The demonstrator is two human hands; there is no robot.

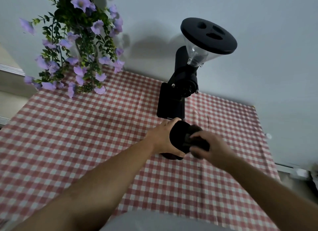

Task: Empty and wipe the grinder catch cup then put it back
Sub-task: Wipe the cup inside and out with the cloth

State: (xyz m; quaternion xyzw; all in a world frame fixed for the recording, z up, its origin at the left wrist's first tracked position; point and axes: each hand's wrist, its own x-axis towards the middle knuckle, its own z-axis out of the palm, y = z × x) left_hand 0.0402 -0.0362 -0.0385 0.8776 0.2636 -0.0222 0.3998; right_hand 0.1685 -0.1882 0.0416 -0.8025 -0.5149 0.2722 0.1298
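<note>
A black coffee grinder point(173, 103) with a clear hopper and round black lid stands at the back of the table. Just in front of its base, my left hand point(160, 137) grips the black catch cup point(179, 136) from the left side, tilted with its mouth toward the right. My right hand point(209, 147) holds a dark cloth point(194, 136) pressed into the cup's mouth; the cloth is blurred. The cup's inside is hidden by the cloth and fingers.
A red-and-white checked tablecloth point(86, 136) covers the table. A vase of purple flowers point(80, 46) stands at the back left against the pale wall. The table's right edge runs near a white ledge point(292, 168).
</note>
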